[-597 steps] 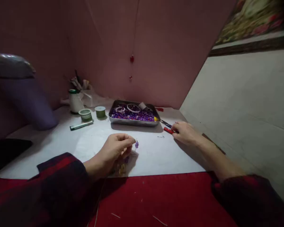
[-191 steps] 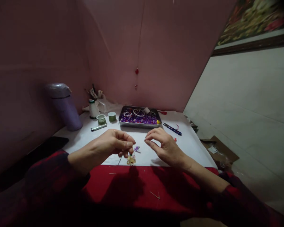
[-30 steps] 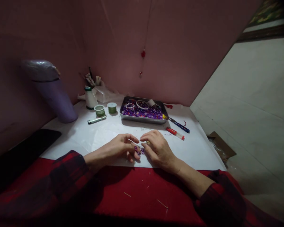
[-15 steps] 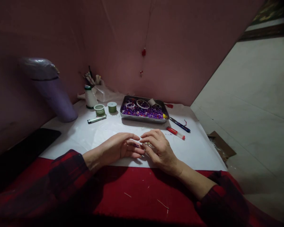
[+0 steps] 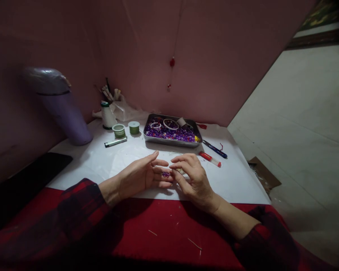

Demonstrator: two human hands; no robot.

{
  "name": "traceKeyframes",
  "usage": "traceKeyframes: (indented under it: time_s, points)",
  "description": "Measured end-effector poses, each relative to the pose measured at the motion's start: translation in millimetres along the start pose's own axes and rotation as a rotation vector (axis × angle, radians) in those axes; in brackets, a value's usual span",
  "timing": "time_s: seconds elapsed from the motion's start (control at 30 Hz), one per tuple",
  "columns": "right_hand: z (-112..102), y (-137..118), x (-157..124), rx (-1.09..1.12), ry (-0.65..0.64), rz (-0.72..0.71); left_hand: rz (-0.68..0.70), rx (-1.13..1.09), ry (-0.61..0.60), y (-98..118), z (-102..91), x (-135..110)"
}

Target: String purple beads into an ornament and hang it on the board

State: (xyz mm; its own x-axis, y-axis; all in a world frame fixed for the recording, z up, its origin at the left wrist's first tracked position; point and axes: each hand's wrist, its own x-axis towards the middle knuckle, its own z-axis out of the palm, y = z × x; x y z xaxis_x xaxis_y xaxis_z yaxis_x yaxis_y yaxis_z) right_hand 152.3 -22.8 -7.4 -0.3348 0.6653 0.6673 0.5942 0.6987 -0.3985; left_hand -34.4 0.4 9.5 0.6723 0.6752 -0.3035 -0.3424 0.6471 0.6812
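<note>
My left hand (image 5: 141,175) lies over the white sheet (image 5: 101,162) with its fingers stretched out toward the right. A small piece of purple beads (image 5: 165,174) sits at its fingertips. My right hand (image 5: 190,177) is curled beside it, thumb and fingers pinched on that beaded piece and on a pale bit beside it that I cannot make out. Both hands touch at the fingertips near the sheet's front edge. Behind them stands a metal tray (image 5: 169,142) filled with purple beads and a few white rings.
A red-capped tube (image 5: 209,159) and a blue-handled tool (image 5: 214,148) lie right of the tray. Two green spools (image 5: 119,130), a slim pen-like stick (image 5: 115,142), a white bottle (image 5: 106,114) and a purple flask (image 5: 60,105) stand at the left. Red cloth (image 5: 164,229) covers the front.
My left hand has opened its fingers out flat from a pinch. The beaded piece now shows at its fingertips. My right hand stays curled against it.
</note>
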Motion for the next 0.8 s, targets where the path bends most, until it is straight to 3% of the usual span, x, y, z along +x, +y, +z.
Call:
traceKeyframes:
  time_s: [0.3, 0.53, 0.8]
  points:
    - [-2, -1, 0, -0.002, -0.010, -0.010, 0.017, 0.010, -0.010, -1, 2.5, -1]
    - [2, -10, 2, -0.064, -0.111, -0.054, 0.062, 0.042, -0.125, -4, 1.9, 1]
    - [7, -11, 4, -0.137, -0.111, -0.086, 0.063, 0.095, -0.127, -6, 5.3, -2]
